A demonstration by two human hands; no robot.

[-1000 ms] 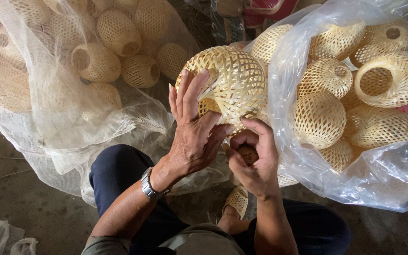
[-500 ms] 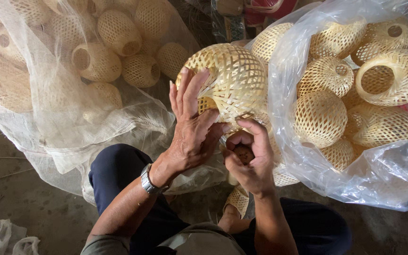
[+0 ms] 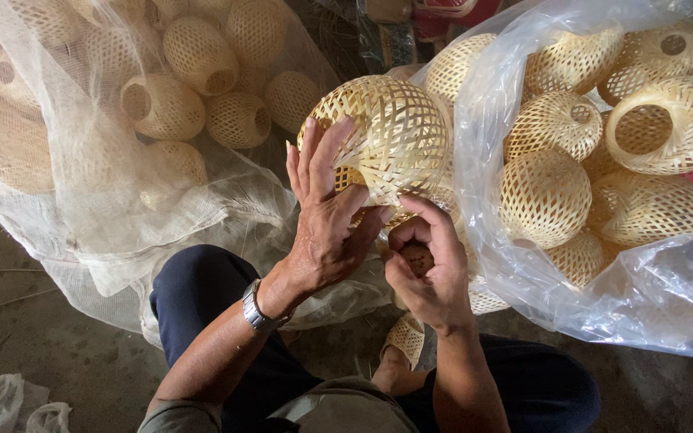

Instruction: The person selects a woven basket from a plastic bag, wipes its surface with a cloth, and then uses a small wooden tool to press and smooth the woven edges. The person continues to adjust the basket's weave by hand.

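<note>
Bulging with pale woven bamboo balls, a white mesh sack [image 3: 82, 184] fills the space well left of the woven bamboo ball [image 3: 382, 136] that the person holds up at the centre. That held ball is the landmark: a round, open-lattice shell of light bamboo strips, raised above the person's knees.

Just below and left of the ball, the left hand [image 3: 326, 224] lies against its near side, fingers straight and spread upward over the weave, palm cupping the lower curve. A metal wristwatch [image 3: 260, 309] sits on that wrist, further down and left of the ball.

Directly under the ball, the right hand [image 3: 427, 273] is curled, its fingertips pinching at the ball's bottom edge where the strips end. Whether it grips a loose strip or only the rim I cannot tell. The ball thus rests on top of both hands, touching each.

Below the ball, a sandalled foot with a woven strap [image 3: 405, 341] shows between dark trouser legs.

Right of the ball, and touching it, a clear plastic bag [image 3: 523, 265] holds more woven bamboo balls, several with round openings.
</note>
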